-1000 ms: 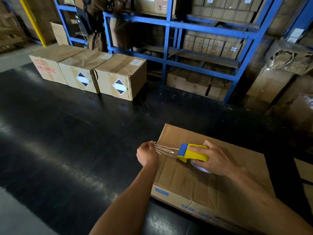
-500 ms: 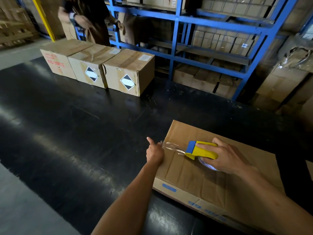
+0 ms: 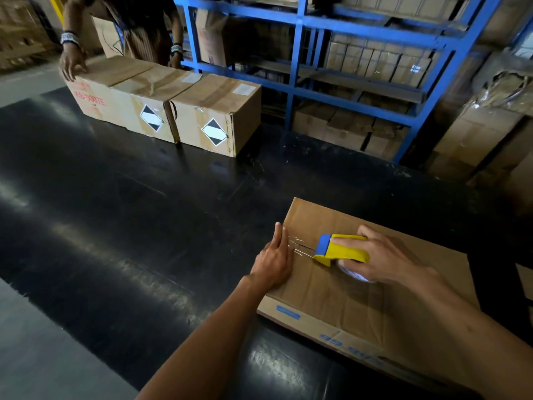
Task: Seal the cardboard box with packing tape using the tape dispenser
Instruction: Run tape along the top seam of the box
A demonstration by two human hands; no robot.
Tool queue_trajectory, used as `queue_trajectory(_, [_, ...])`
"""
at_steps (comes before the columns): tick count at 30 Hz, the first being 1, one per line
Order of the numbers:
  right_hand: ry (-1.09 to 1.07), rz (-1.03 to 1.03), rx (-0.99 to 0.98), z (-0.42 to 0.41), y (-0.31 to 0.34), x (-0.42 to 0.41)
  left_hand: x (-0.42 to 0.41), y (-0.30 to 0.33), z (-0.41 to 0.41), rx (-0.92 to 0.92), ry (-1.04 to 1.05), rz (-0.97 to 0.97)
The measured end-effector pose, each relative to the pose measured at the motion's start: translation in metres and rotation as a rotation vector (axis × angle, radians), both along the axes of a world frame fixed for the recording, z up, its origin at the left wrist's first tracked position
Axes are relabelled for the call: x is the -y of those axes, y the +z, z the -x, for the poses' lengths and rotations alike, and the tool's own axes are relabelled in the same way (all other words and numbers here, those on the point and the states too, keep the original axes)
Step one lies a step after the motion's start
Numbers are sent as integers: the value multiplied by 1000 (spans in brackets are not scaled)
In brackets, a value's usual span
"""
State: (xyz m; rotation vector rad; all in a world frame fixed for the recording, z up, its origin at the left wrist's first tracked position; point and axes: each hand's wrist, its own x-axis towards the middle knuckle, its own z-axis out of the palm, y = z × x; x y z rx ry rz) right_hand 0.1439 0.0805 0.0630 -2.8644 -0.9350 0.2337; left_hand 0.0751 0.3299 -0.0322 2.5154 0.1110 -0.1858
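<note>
A closed brown cardboard box with blue print lies low on the black floor at the lower right. On its top, my right hand grips a yellow and blue tape dispenser, with the tape roll partly hidden under my palm. A short stretch of clear packing tape runs from the dispenser to the box's left edge. My left hand lies flat with fingers extended against that edge, pressing the tape end down.
Three taped cardboard boxes stand in a row at the far left, and another person leans over them with a hand on the leftmost one. Blue metal shelving filled with cartons lines the back. More cartons are stacked at the right.
My left hand went from pinching the tape end in the air to lying flat against the box's left edge. The tape now lies down on the box. The other person has stepped up to the far boxes.
</note>
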Motion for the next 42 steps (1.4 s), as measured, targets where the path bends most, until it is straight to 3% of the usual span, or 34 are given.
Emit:
queue_trajectory(4, [28,61,-39,-7,1,-5,8,-4,3,222,-129,-372])
queue_trajectory(7, [52,132,17,-7,2,-9,7,-7,0,257,-291,-488])
queue_trajectory(16, [142,235,102,-6,14,-4,-2,-10,-4,172,-331,-500])
queue_trajectory(22, [54,322,24,-3,15,65,-3,-6,-6,127,-376,-481])
queue_trajectory(26, [18,300,-6,-2,9,67,4,-4,-5,135,-370,-572])
queue_trajectory(33, [7,278,-3,-2,9,69,93,-10,-6,207,-491,-440])
queue_trajectory(42, [-41,231,26,5,7,61,83,-11,-9,215,-547,-503])
